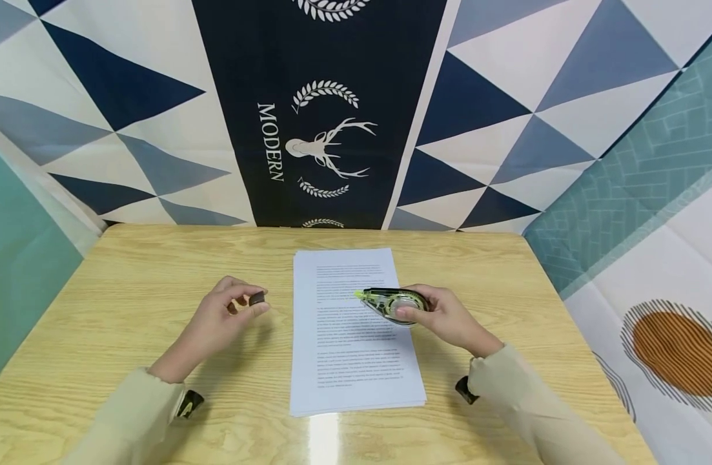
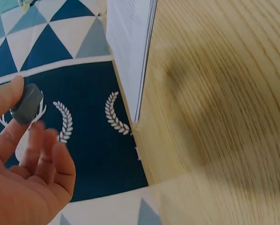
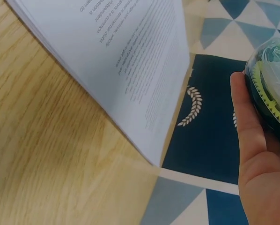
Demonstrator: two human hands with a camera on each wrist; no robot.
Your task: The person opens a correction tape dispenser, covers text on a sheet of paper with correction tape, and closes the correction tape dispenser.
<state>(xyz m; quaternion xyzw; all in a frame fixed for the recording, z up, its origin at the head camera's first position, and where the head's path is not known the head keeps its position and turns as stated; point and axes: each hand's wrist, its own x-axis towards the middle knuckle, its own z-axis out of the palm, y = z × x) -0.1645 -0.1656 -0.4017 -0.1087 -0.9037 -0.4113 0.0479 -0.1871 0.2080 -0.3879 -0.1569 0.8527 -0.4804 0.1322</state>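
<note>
Over the table left of the paper, my left hand (image 1: pixel 230 307) pinches a small dark grey cap (image 1: pixel 257 298) between thumb and index finger. The left wrist view shows this cap (image 2: pixel 27 104) closer, with the other fingers loosely bent. My right hand (image 1: pixel 448 316) grips a correction tape dispenser (image 1: pixel 395 305) with a clear body, dark edge and yellow-green tip. That tip points left, above the printed sheets. In the right wrist view the dispenser (image 3: pixel 273 84) shows green toothed gears inside, and its far side is cut off. A stack of printed paper (image 1: pixel 350 349) lies between my hands.
The sheets rest on a light wooden table (image 1: pixel 175 271). Behind the table's back edge hangs a patterned cloth (image 1: pixel 326 200) with triangles and a deer head. More cloth (image 1: pixel 652 361) borders the right side. Each sleeve has a dark band near the wrist.
</note>
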